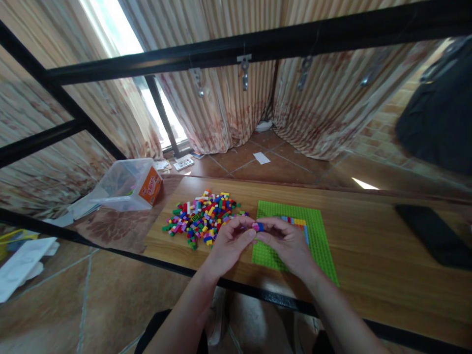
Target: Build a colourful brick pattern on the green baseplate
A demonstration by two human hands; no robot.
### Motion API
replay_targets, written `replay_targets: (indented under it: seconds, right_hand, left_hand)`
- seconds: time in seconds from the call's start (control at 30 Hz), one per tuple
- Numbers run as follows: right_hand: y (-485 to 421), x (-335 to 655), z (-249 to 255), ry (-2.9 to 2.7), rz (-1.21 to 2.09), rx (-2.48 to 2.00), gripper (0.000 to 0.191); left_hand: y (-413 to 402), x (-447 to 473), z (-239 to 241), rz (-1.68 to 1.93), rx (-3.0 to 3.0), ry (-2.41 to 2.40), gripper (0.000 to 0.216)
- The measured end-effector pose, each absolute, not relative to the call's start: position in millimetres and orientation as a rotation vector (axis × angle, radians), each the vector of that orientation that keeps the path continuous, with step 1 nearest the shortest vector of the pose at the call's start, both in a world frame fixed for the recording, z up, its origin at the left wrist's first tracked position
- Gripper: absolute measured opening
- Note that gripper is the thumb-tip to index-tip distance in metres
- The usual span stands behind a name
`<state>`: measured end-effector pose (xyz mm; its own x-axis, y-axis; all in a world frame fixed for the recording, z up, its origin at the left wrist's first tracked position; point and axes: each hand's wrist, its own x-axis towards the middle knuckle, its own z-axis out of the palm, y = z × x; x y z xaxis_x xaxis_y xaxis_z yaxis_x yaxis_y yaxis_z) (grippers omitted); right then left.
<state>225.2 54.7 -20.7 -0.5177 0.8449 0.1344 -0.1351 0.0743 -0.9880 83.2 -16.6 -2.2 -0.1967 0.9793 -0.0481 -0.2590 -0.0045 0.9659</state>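
Observation:
My left hand (pixel 229 244) and my right hand (pixel 291 246) meet over the near left part of a green studded baseplate (pixel 319 226). Between their fingertips are a pink toy brick (pixel 254 226), on the left hand's side, and a blue toy brick (pixel 260 226), on the right hand's side. The two bricks touch; whether they are locked together I cannot tell. Behind my right hand, bricks in yellow, light blue and other colours (pixel 298 222) sit on the baseplate, partly hidden. A loose heap of many-coloured bricks (pixel 206 214) lies left of my left hand.
A black phone-like slab (pixel 435 236) lies on the wooden table (pixel 363 246) at the right. Left of the table stands a clear plastic bin (pixel 121 184) with an orange label. A black metal bar (pixel 221 59) with hanging clips crosses above the far side.

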Motion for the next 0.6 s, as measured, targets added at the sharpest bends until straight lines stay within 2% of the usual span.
replay_targets:
  seconds: [0.6]
  right_hand:
    - [51.3, 222.5, -26.6, -1.515, 1.622, -0.754, 0.022]
  left_hand:
    - [-11.3, 87.1, -10.7, 1.438, 0.953, 1.310, 0.034]
